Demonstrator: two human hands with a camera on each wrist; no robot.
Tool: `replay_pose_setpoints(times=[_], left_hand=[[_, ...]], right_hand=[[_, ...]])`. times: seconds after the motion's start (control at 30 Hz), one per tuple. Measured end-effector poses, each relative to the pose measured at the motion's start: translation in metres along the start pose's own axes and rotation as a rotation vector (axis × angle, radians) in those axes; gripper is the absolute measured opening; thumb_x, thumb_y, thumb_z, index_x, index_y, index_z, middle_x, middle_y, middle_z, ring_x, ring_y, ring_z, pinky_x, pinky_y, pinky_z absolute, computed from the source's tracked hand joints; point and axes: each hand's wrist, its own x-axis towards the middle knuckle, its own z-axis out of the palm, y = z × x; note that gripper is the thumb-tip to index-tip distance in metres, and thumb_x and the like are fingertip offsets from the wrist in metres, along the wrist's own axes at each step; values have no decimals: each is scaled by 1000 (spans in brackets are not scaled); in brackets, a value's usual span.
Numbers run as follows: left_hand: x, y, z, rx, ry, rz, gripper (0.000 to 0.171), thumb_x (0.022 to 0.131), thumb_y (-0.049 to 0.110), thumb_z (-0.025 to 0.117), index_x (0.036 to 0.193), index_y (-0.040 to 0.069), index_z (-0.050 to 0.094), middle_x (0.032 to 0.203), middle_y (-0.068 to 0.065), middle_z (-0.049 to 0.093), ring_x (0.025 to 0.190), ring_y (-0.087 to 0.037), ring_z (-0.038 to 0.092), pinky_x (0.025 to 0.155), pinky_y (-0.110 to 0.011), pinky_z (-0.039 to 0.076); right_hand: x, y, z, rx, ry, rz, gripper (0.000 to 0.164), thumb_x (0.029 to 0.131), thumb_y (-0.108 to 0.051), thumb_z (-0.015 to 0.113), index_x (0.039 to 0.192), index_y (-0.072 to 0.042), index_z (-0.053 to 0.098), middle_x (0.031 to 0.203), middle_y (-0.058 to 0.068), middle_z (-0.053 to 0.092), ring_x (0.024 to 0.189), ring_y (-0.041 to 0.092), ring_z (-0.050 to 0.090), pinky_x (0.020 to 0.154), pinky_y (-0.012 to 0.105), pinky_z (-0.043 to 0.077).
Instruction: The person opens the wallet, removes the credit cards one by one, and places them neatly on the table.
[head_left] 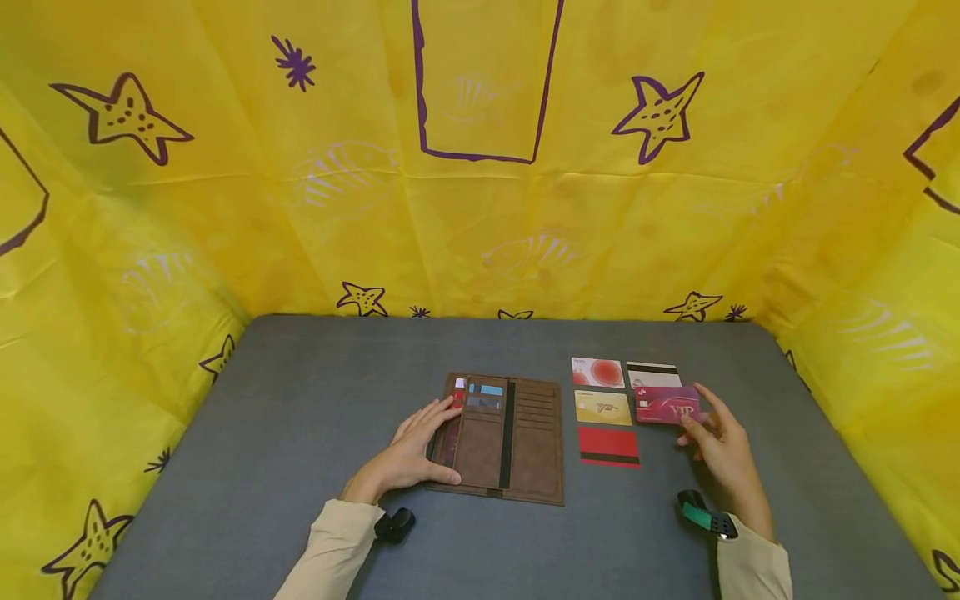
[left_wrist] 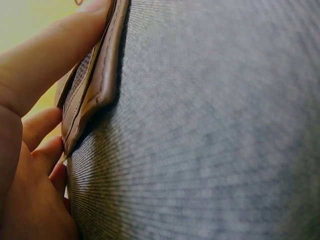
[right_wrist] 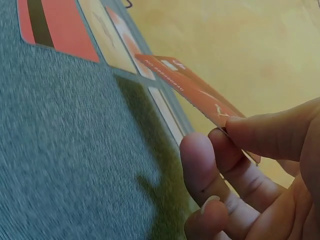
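Observation:
A brown bifold wallet (head_left: 480, 450) lies unfolded on the grey table, with cards (head_left: 486, 396) tucked in its left-side slots. My left hand (head_left: 408, 446) rests on the wallet's left edge, fingers spread over the upper part and thumb lower down. The left wrist view shows the thumb across the wallet's layered, stitched edge (left_wrist: 107, 75). My right hand (head_left: 720, 446) pinches a dark red VIP card (head_left: 663, 403) by its right end between thumb and fingers. The right wrist view shows this card (right_wrist: 187, 87) tilted above the table, its shadow cast below.
Left of the VIP card lie a white card with a red circle (head_left: 598, 372), a gold card (head_left: 602, 407) and a red striped card (head_left: 609, 447). A white card with a black stripe (head_left: 654, 374) lies behind it. Yellow patterned cloth (head_left: 480, 208) surrounds the grey table (head_left: 322, 383).

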Motion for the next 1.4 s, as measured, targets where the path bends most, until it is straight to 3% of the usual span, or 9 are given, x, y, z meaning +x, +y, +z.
replay_pose_setpoints(times=[0.4, 1.0, 1.1, 1.2, 1.3, 1.4], left_hand=[[0, 0, 1, -11, -4, -12, 94, 75, 32, 87, 153, 13, 38, 167, -9, 19, 155, -37, 8, 119, -66, 5], [1, 3, -1, -15, -7, -21, 94, 75, 31, 87, 153, 12, 38, 167, -9, 19, 155, -37, 8, 119, -64, 4], [1, 3, 0, -16, -7, -24, 94, 75, 32, 87, 153, 13, 38, 167, -9, 19, 155, -36, 8, 120, -64, 4], [0, 3, 0, -18, -5, -25, 94, 75, 32, 87, 153, 13, 38, 167, -9, 19, 155, -36, 8, 120, -64, 4], [0, 3, 0, -15, -3, -22, 94, 75, 32, 87, 153, 12, 38, 167, -9, 19, 155, -36, 8, 120, -64, 4], [0, 3, 0, -11, 0, -19, 95, 74, 32, 87, 153, 12, 38, 167, -9, 19, 155, -36, 9, 120, -63, 5]], right_hand=[[-1, 8, -4, -33, -29, 83, 59, 101, -15, 55, 154, -7, 31, 75, -10, 56, 58, 3, 59, 49, 24, 47], [0, 16, 5, -5, 94, 142, 54, 94, -23, 68, 139, 1, 50, 72, -30, 53, 53, -4, 57, 46, 20, 47], [0, 16, 6, -13, 111, 151, 53, 93, -21, 70, 136, 3, 52, 77, -21, 56, 52, -3, 56, 46, 20, 48], [-1, 16, 7, -53, 127, 151, 52, 91, -18, 72, 134, 3, 53, 93, 1, 63, 48, -1, 53, 45, 20, 47], [-2, 15, 7, -101, 116, 151, 56, 89, -20, 74, 136, 2, 52, 114, 22, 60, 49, -1, 52, 46, 20, 47], [-2, 14, 7, -157, 84, 145, 61, 88, -24, 76, 137, 1, 52, 125, 27, 58, 52, -2, 53, 48, 20, 45]])
